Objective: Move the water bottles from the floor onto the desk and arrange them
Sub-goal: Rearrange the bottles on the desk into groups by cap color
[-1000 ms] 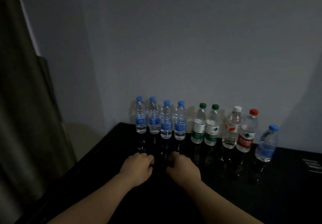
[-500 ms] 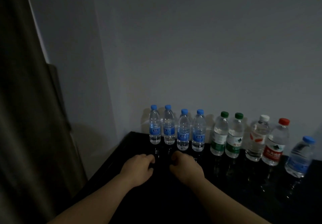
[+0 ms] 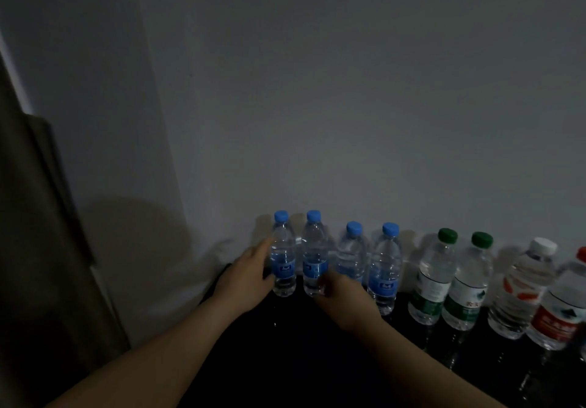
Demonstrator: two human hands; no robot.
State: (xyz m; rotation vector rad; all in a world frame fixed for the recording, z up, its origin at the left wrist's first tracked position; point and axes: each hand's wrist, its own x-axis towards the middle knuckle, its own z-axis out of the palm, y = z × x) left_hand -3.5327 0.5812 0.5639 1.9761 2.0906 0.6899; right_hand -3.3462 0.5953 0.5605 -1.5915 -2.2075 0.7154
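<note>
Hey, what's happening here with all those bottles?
A person is tidying a row of clear plastic water bottles standing upright on a black desk against the wall. The left hand touches the leftmost blue-capped bottle; the right hand is at the second blue-capped bottle. Whether either grips is too dim to tell. Two green-capped bottles, a white-capped bottle and a red-capped bottle stand further right.

The glossy black table (image 3: pixel 285 363) carries one row of upright bottles along its far edge: four blue-cap bottles (image 3: pixel 383 268), two green-cap bottles (image 3: pixel 432 284), one white-cap bottle (image 3: pixel 520 293), one red-cap bottle (image 3: pixel 563 315).
</note>
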